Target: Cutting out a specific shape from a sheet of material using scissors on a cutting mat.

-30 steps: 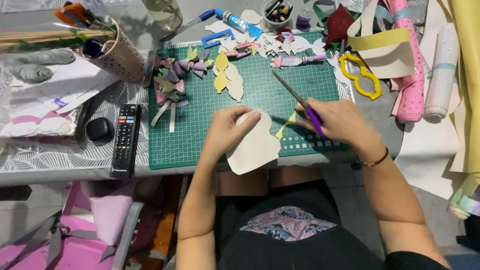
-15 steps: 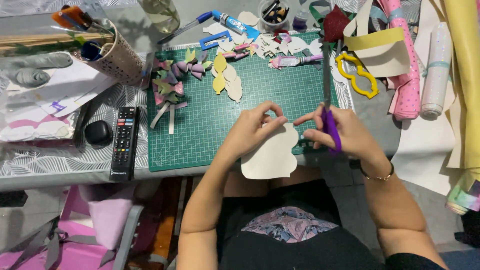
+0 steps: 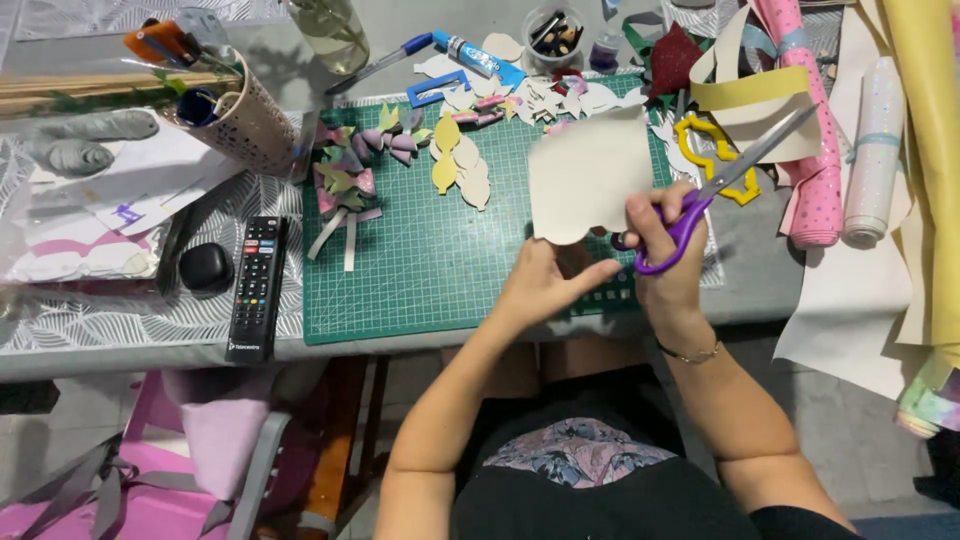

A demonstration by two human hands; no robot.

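A cream foam sheet (image 3: 588, 172) with a scalloped lower edge is held up over the green cutting mat (image 3: 420, 270). My left hand (image 3: 545, 288) grips the sheet from below, at its lower edge. My right hand (image 3: 662, 245) sits by the sheet's right edge, its fingers through the handles of purple-handled scissors (image 3: 700, 200). The blades point up and to the right, away from the sheet. Whether my right fingers also touch the sheet is unclear.
Yellow and cream petals (image 3: 458, 170) and pink-green folded pieces (image 3: 345, 180) lie on the mat. A remote control (image 3: 258, 288), a black round case (image 3: 206, 267) and a cup of tools (image 3: 240, 120) lie to the left. Pink rolls (image 3: 815, 150), a yellow cutout (image 3: 705, 150) and paper sheets crowd the right.
Both hands rose from the mat's near edge toward the right. The cream sheet was lifted and turned over the mat. The scissors swung out, with the blades now pointing up and right.
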